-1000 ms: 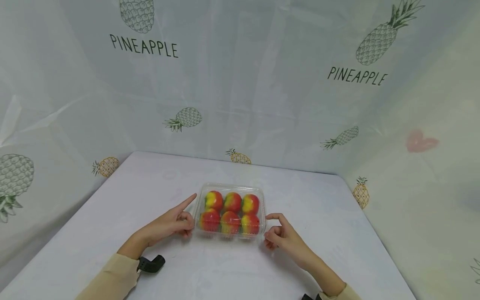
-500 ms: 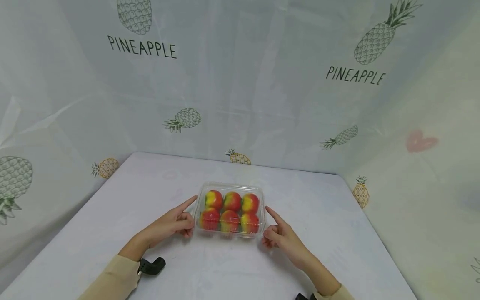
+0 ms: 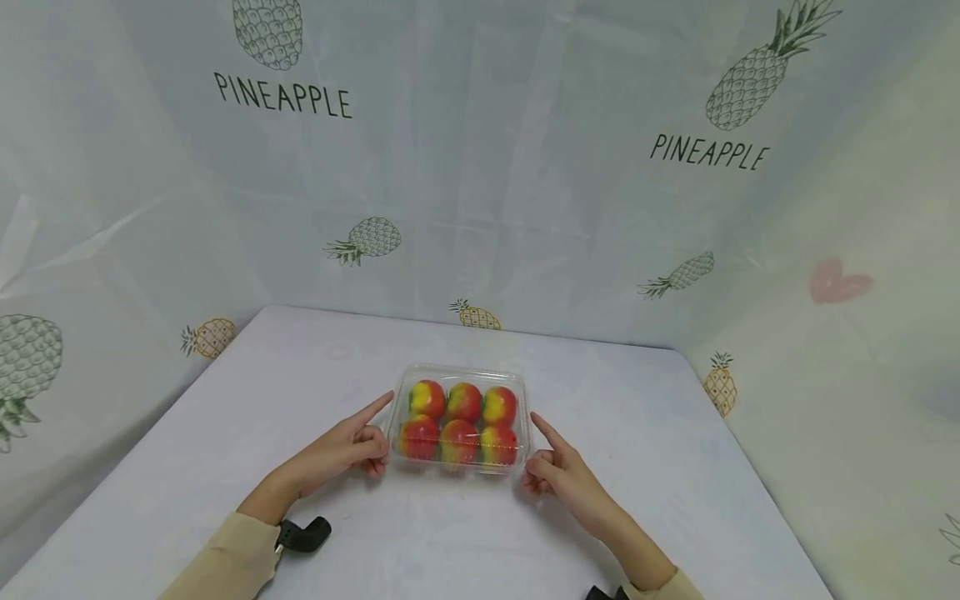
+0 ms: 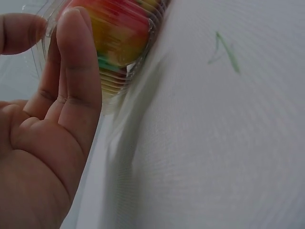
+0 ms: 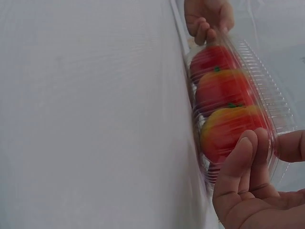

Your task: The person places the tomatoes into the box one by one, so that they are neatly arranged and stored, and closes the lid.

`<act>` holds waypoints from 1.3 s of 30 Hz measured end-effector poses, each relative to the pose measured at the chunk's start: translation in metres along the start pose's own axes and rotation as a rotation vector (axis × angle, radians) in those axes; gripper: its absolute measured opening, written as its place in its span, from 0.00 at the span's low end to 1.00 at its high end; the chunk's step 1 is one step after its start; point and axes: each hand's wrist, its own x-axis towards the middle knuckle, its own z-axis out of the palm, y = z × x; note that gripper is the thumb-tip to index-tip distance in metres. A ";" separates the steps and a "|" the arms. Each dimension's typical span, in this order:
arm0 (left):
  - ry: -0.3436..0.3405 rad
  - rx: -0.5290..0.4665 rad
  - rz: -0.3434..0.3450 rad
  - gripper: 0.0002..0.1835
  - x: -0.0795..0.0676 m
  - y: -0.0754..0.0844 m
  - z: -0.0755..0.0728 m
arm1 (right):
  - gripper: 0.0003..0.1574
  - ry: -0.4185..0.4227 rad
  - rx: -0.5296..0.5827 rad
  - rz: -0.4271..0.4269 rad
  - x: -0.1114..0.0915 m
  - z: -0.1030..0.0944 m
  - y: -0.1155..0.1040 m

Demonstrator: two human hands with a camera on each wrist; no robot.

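Note:
A clear plastic clamshell box (image 3: pixel 465 371) with its lid closed sits on the white tabletop. Several red and yellow apples (image 3: pixel 459 442) fill it in two rows. My left hand (image 3: pixel 341 446) is at its left side, index finger stretched along that side. In the left wrist view, the thumb (image 4: pixel 21 33) and curled fingers (image 4: pixel 78 62) pinch the box's rim. At the right side, my right hand (image 3: pixel 573 485) also points its index finger forward. Its thumb (image 5: pixel 289 146) and bent fingers meet at the rim in the right wrist view. Green stems (image 5: pixel 232 105) show on the apples.
A white table (image 3: pixel 465 542) carries the box. Behind and beside it hangs a pale cloth (image 3: pixel 480 150) printed with pineapples. Black wrist cameras, such as the left one (image 3: pixel 303 534), sit at the cuffs of the beige sleeves (image 3: pixel 225 562).
My right index finger was bent at the box's side a second ago and is now straight. The right hand has shifted slightly left. The left hand and box look almost unmoved.

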 end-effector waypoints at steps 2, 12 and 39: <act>0.000 -0.003 0.002 0.47 0.000 0.000 0.000 | 0.50 -0.003 0.013 0.000 0.000 0.001 0.001; -0.028 -0.047 0.019 0.47 0.001 -0.003 -0.001 | 0.51 -0.011 0.068 0.010 0.001 0.004 0.001; -0.043 -0.082 0.027 0.49 0.000 0.001 0.003 | 0.51 -0.020 0.054 -0.012 0.002 0.002 0.004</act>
